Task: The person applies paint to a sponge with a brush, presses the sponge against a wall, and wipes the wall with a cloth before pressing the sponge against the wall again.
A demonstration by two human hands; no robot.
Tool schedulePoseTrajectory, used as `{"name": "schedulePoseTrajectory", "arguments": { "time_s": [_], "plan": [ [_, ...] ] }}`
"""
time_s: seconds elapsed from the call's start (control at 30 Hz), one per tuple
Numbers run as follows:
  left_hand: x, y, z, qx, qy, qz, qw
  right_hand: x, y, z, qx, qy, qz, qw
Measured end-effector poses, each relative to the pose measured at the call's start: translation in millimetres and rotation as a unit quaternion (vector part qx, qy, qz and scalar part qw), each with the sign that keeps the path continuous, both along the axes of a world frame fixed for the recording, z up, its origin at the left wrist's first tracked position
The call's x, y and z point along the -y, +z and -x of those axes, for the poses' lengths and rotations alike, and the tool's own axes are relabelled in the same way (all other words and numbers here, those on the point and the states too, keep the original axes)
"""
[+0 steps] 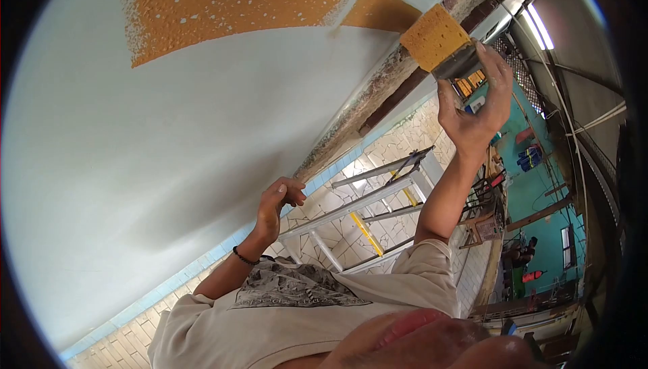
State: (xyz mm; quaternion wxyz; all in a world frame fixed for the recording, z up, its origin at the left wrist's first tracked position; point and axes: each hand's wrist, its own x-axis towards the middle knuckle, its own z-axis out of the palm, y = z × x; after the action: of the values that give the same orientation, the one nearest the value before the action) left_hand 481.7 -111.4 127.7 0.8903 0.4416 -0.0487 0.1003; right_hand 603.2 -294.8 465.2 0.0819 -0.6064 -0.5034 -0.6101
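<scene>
My right hand [476,109] is raised and grips an orange-yellow sponge block [435,37] with a dark backing, thumb on one side and fingers on the other. The sponge's face overlaps the rough edge of the white wall [202,112], beside a small orange painted patch [380,11]. A larger orange patch [236,4], speckled with white, lies further left on the wall. My left hand [278,200], with a dark bead bracelet at the wrist, hangs lower near the wall's edge. Its fingers are loosely curled, and nothing shows in them.
An aluminium stepladder [364,207] with yellow parts stands below, between my arms, on a cracked-pattern tiled floor [314,214]. A worn ledge [364,102] runs along the wall's edge. To the right are a teal wall [540,193] and cluttered items; a bright lamp [538,26] hangs above.
</scene>
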Motion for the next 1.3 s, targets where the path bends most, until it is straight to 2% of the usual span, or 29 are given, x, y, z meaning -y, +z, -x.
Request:
{"name": "schedulePoseTrajectory", "arguments": {
  "time_s": [0.07, 0.17, 0.3, 0.33, 0.4, 0.43, 0.47, 0.53, 0.63, 0.73, 0.87, 0.97, 1.07, 1.13, 1.23, 1.3],
  "plan": [
    [3, -1, -1, 0.005, -0.007, 0.0, 1.0, 11, -1, 6, -0.011, -0.005, 0.0, 1.0],
    [6, -1, 0, 0.005, -0.016, -0.002, 1.0, 33, -19, -1, -0.103, 0.143, -0.092, 0.98],
    [13, -2, -2, 0.007, -0.025, -0.011, 1.0, 73, -65, 6, -0.115, 0.134, -0.211, 0.961],
    [14, -3, -2, 0.013, -0.034, -0.011, 0.999, 80, -81, 6, -0.152, 0.177, -0.261, 0.937],
    [22, -2, -1, -0.002, -0.029, -0.039, 0.999, 92, -122, 0, -0.223, 0.263, -0.355, 0.869],
    [25, -3, -1, -0.01, -0.026, -0.054, 0.998, 101, -152, -12, -0.259, 0.336, -0.391, 0.817],
    [25, -5, -1, 0.0, -0.047, -0.047, 0.998, 115, -183, -23, -0.308, 0.396, -0.351, 0.791],
    [33, -1, 3, -0.01, -0.032, -0.088, 0.996, 102, -222, -22, -0.385, 0.504, -0.388, 0.669],
    [37, -8, 4, -0.004, -0.026, -0.122, 0.992, 72, -274, -13, -0.448, 0.631, -0.457, 0.438],
    [43, -13, 1, 0.003, -0.006, -0.172, 0.985, 57, -321, -10, -0.517, 0.691, -0.426, 0.273],
    [55, -15, -6, -0.004, 0.015, -0.195, 0.981, 51, -356, -12, -0.574, 0.648, -0.492, 0.094],
    [71, -21, -15, -0.005, 0.039, -0.224, 0.974, 54, -369, -24, -0.55, 0.673, -0.491, -0.055],
    [93, -19, -27, -0.02, 0.068, -0.232, 0.97, 61, -364, -33, -0.579, 0.643, -0.493, -0.09],
    [111, -14, -35, -0.019, 0.092, -0.224, 0.97, 71, -374, -47, -0.575, 0.676, -0.452, -0.09],
    [128, -8, -43, -0.019, 0.131, -0.235, 0.963, 81, -395, -83, -0.541, 0.781, -0.294, -0.104],
    [137, -6, -41, -0.03, 0.16, -0.25, 0.954, 82, -403, -93, -0.532, 0.785, -0.285, -0.141]
  ]
}}
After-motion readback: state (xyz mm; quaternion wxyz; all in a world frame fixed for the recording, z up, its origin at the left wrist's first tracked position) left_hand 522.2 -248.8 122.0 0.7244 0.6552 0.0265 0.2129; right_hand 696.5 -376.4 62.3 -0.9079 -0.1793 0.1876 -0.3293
